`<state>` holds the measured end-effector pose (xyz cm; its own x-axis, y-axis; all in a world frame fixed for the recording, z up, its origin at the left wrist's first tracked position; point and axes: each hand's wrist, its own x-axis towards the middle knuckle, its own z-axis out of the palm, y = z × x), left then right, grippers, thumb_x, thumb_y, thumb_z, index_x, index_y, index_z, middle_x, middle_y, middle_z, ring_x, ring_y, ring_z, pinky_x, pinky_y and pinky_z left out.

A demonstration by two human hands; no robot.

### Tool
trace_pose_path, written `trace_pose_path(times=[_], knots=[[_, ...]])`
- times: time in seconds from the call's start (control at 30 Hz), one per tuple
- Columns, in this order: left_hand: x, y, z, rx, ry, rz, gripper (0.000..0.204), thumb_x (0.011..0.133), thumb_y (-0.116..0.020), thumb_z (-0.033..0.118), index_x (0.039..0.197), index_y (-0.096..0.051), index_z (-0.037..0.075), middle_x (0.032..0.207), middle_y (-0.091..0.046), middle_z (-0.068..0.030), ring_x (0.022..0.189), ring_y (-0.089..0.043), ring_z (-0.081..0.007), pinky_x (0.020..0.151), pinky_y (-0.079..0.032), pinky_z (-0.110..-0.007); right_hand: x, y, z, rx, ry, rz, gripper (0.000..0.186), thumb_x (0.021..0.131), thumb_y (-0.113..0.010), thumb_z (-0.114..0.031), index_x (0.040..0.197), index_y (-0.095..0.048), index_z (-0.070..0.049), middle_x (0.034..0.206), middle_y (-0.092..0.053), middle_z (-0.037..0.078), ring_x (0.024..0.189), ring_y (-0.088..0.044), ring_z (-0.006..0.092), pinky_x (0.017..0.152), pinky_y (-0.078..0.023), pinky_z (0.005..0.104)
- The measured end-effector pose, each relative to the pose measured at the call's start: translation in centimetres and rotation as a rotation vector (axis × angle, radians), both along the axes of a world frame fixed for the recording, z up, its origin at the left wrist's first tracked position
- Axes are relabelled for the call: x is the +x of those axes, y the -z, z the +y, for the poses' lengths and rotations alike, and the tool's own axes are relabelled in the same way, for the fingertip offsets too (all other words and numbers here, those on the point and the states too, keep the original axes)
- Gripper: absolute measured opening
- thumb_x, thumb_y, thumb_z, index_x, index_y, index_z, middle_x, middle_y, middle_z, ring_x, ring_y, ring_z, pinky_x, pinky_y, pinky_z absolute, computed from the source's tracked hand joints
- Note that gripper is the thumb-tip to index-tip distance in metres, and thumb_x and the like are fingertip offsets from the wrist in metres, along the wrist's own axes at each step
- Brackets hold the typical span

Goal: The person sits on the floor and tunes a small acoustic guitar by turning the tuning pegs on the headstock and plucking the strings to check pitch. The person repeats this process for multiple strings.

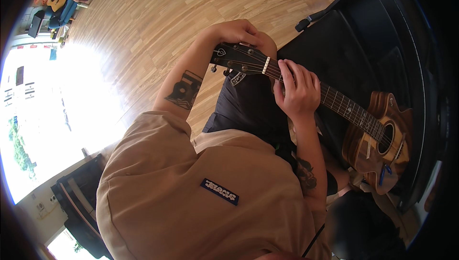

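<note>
A brown wooden acoustic guitar lies slanting across my lap, its black headstock to the left and its body to the right. My left hand is curled at the headstock's far edge, beside the tuning pegs. The fingers are bent and the thumb is pressed in, but the fingertips are hidden. Just past the white nut, my right hand is closed over the neck, fingers across the strings and thumb on the near side. A small blue item rests on the guitar body; its kind is unclear.
Black padding within a black frame sits to the right, under the guitar neck. Wooden flooring stretches ahead. Another guitar and blue seating are at the far left, near bright windows. A dark, blurred shape is at lower right.
</note>
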<state>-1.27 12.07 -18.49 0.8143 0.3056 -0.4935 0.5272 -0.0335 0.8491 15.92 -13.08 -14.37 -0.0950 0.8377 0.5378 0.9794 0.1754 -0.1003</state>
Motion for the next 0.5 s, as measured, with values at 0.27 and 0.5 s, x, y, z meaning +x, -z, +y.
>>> trace_pose_path(times=[0.27, 0.5], knots=[[-1.4, 0.2, -0.2, -0.027, -0.09, -0.35, 0.014, 0.092, -0.075, 0.011, 0.098, -0.074, -0.001, 0.1, -0.075, -0.0071, 0.099, -0.069, -0.0135, 0.087, -0.053, -0.028, 0.0, 0.0, 0.1, 0.005, 0.002, 0.001, 0.05, 0.083, -0.073, -0.019, 0.132, -0.069, -0.013, 0.123, -0.07, 0.002, 0.106, -0.07, 0.0209, 0.093, -0.051, 0.04], [-1.2, 0.4, 0.5, -0.128, 0.116, -0.334, 0.021, 0.089, -0.064, 0.0, 0.109, -0.069, -0.001, 0.112, -0.074, -0.0089, 0.107, -0.068, -0.014, 0.091, -0.053, -0.029, 0.0, -0.1, 0.0, -0.004, 0.005, 0.0, 0.05, 0.084, -0.073, -0.019, 0.133, -0.069, -0.013, 0.123, -0.071, 0.002, 0.106, -0.07, 0.0208, 0.093, -0.051, 0.0397]])
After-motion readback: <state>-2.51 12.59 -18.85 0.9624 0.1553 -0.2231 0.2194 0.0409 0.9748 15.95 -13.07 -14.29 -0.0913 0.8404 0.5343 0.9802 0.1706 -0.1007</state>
